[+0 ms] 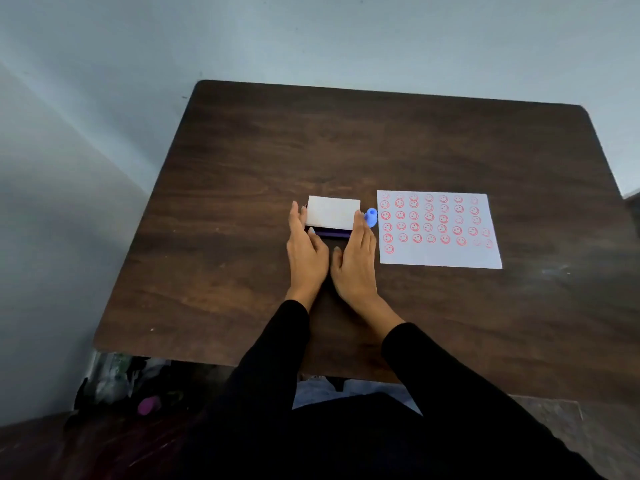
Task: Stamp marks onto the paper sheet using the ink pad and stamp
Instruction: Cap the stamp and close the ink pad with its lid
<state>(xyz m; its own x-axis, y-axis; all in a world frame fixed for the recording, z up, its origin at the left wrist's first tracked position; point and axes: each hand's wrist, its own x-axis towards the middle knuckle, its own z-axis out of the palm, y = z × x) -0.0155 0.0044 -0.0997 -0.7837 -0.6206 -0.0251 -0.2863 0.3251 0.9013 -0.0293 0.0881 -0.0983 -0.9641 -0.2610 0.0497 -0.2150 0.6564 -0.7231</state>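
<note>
The ink pad (333, 213), a purple base under a white lid, sits at the middle of the dark wooden table (346, 140). My left hand (304, 247) holds its left end, fingers along the side and thumb on the purple front edge. My right hand (356, 258) lies flat with straight fingers against the pad's right end, its thumb resting on the table. The blue stamp (371, 216) lies on the table just past my right fingertips, held by neither hand. To the right lies the white paper sheet (446, 254), with several rows of red smiley marks.
A pale wall runs behind and to the left of the table. Bags and a purple object (149, 405) lie on the floor under the table's left front corner. My black sleeves reach over the front edge.
</note>
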